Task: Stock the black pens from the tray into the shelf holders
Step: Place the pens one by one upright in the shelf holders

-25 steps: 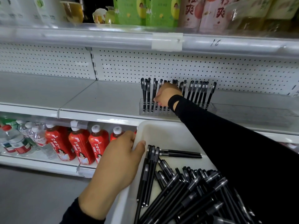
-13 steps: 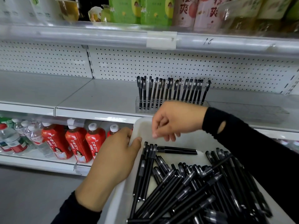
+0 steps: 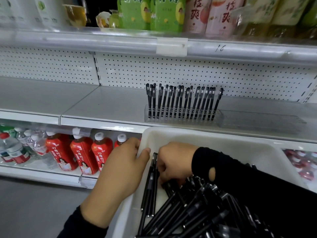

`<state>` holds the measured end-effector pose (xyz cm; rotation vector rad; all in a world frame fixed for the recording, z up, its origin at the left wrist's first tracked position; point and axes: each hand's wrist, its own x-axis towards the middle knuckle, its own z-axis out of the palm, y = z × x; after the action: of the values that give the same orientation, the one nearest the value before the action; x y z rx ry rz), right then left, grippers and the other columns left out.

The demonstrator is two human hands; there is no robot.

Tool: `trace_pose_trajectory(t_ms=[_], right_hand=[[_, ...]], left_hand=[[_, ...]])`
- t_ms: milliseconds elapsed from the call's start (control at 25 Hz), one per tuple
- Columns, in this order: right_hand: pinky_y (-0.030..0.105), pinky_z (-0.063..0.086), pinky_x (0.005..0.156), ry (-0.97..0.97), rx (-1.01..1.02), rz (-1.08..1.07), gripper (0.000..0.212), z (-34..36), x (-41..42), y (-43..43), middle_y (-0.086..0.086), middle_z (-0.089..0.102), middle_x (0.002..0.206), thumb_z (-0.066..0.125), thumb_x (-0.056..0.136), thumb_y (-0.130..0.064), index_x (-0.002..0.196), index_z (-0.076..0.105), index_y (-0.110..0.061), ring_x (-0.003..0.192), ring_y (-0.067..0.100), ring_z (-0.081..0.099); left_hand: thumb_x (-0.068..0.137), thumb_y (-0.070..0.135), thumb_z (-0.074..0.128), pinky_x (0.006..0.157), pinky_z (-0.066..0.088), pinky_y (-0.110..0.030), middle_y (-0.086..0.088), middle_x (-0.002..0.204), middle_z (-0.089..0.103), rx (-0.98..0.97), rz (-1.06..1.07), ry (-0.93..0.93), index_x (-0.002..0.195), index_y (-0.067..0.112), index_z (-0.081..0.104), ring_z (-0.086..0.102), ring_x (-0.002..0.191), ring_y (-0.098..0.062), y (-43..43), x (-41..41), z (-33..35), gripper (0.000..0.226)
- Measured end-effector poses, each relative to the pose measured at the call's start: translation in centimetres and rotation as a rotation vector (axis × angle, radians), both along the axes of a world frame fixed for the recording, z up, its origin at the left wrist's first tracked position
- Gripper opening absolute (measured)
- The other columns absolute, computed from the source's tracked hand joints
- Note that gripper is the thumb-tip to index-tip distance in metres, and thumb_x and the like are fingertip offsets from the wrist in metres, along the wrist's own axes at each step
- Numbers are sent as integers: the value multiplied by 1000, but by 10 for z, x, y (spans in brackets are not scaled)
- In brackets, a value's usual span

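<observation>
Gripping one white tray (image 3: 205, 134) by its rim with left hand (image 3: 120, 170), right hand (image 3: 175, 162) curled among uncountable heaped black pens (image 3: 197, 208), hold unclear; roughly eighteen upright pens (image 3: 181, 102) in one clear holder (image 3: 171, 118) on shelf (image 3: 106, 103)

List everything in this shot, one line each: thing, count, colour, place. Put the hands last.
standing pens: roughly twenty, black, upright in the pen holder
pen holder: one, clear, middle shelf
empty holder: one, clear, right of the pen holder
loose pens: many, black, piled in the tray
tray: one, white, in front of the middle shelf
red bottles: four visible, red with white caps, lower shelf
water bottles: several, clear, lower shelf, far left
green packs: two, green, top shelf
pink packs: two, pink, top shelf, right of the green
left hand: grips the tray's left rim
right hand: fingers curled down among the loose pens; grip unclear
</observation>
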<state>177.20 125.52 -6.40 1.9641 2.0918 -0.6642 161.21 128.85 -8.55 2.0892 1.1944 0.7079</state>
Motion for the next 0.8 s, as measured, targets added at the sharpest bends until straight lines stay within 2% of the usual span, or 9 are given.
trace_pose_trajectory(t_ms=[120,200,280,400,520,560,680,800], right_hand=[[18,49,51,103,-6,-127,12,17,8,-2,-2,71,69,76,85,-21,78,67,-20,47,4,60],[14,44,46,220,-5,-201,14,38,23,0,-3,73,72,76,86,-20,91,63,-19,50,1,60],[18,46,51,364,24,-270,20,60,42,6,1,77,83,74,88,-20,101,59,-17,64,8,63],[22,46,57,586,100,-345,26,82,67,19,7,78,91,71,90,-16,113,61,-10,65,12,55],[31,44,74,591,197,-334,17,88,82,35,1,77,100,67,93,-22,106,72,-13,79,11,57],[30,43,72,618,233,-361,16,87,87,41,0,77,102,66,94,-23,105,74,-14,79,10,57],[22,40,56,835,401,-535,17,77,95,61,6,78,97,67,94,-17,108,72,-8,65,9,50],[23,49,59,861,567,-640,26,61,99,83,14,76,99,76,86,-14,110,72,-7,72,15,57]], left_hand=[[96,38,54,56,40,-33,-1,66,63,0,-3,-1,87,22,59,58,64,-16,1,-1,-1,19],[97,38,53,60,46,-35,0,69,65,-1,-4,-1,88,23,59,61,67,-15,1,-1,-1,18],[97,39,53,63,50,-37,1,72,67,-4,-4,-3,90,24,59,63,70,-15,2,-1,-2,18],[97,40,52,62,48,-33,2,75,68,-5,-5,10,92,25,59,63,72,-13,2,0,-1,17],[97,40,52,61,47,-31,2,74,68,-16,2,11,91,26,59,63,71,-12,1,0,-1,17],[97,39,51,60,46,-31,2,73,67,-16,3,14,91,26,59,62,70,-12,1,0,-1,17],[98,39,51,57,41,-28,2,73,66,-5,2,34,91,25,59,61,70,-11,0,0,0,17],[98,40,51,56,41,-29,1,72,66,-10,0,38,90,25,58,61,68,-12,0,0,1,18]])
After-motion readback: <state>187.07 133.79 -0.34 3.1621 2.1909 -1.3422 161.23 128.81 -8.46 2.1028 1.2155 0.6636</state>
